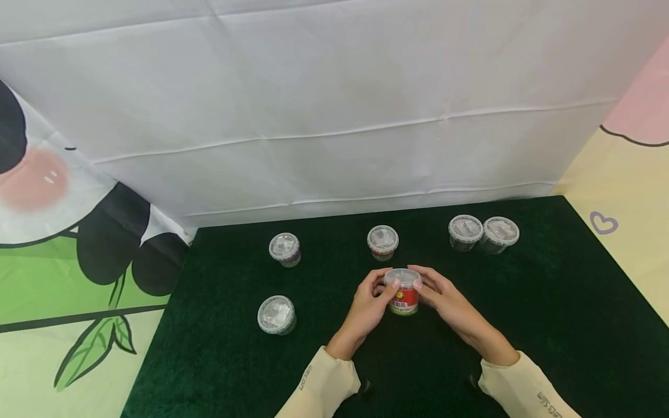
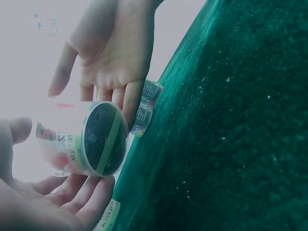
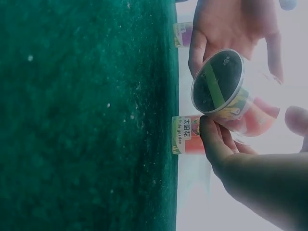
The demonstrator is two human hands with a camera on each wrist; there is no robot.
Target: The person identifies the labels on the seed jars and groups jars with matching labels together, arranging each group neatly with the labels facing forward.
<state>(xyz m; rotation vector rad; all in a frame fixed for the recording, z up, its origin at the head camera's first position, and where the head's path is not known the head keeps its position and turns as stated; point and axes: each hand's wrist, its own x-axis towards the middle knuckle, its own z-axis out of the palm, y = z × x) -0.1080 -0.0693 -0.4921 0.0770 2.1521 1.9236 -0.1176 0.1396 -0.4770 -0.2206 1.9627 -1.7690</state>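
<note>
In the head view a small clear plastic cup point(image 1: 403, 302) with a lid and a red and green printed label is held between both hands. My left hand point(image 1: 367, 307) grips its left side, thumb at the front near the lid. From the other side my right hand point(image 1: 453, 303) grips it the same way. The left wrist view shows the cup's round base point(image 2: 105, 139), dark inside with a green strip, raised off the green cloth. In the right wrist view the cup point(image 3: 231, 91) tilts between curled fingers.
A lidded cup point(image 1: 383, 241) stands just behind the hands. Two more cups, one point(image 1: 465, 231) touching another point(image 1: 500, 233), stand at back right. On the left are a rear cup point(image 1: 284, 248) and a nearer cup point(image 1: 276, 315). A white curtain point(image 1: 334, 116) hangs behind the green cloth point(image 1: 209, 360).
</note>
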